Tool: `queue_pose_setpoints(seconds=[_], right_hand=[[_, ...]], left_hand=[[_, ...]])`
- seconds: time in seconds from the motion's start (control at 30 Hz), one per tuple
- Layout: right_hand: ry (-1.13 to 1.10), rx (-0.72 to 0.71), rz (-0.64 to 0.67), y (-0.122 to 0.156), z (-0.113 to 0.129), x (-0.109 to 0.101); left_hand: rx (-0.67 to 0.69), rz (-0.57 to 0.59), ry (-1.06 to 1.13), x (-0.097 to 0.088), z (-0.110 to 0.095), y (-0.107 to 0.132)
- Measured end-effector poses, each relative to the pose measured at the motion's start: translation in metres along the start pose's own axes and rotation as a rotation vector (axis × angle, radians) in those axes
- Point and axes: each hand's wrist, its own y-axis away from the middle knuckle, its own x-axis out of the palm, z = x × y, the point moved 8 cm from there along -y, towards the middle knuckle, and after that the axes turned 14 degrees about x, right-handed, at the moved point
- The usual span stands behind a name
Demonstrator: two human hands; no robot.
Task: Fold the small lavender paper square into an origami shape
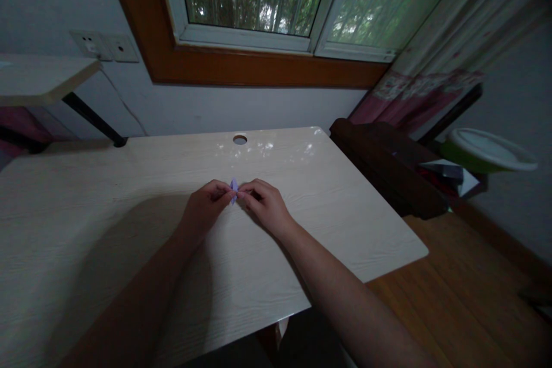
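Observation:
Both my hands meet over the middle of a pale wooden desk. Between their fingertips is a small folded piece of purple paper. My left hand pinches it from the left with curled fingers. My right hand pinches it from the right, fingers likewise closed. Most of the paper is hidden by the fingers; only a small upright tip shows.
A round cable hole sits near the desk's far edge. A dark wooden chair stands at the right. Beyond it a green bowl with a white lid rests on clutter. A shelf juts out at left, under a window.

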Motion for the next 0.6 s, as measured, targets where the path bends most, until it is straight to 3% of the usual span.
queue_pose_setpoints(seconds=[0.6], right_hand=[[-0.001,0.012,-0.034,-0.0012,-0.0035,0.0005]], left_hand=[[-0.022,-0.019,0.012,-0.0002,0.0032,0.0015]])
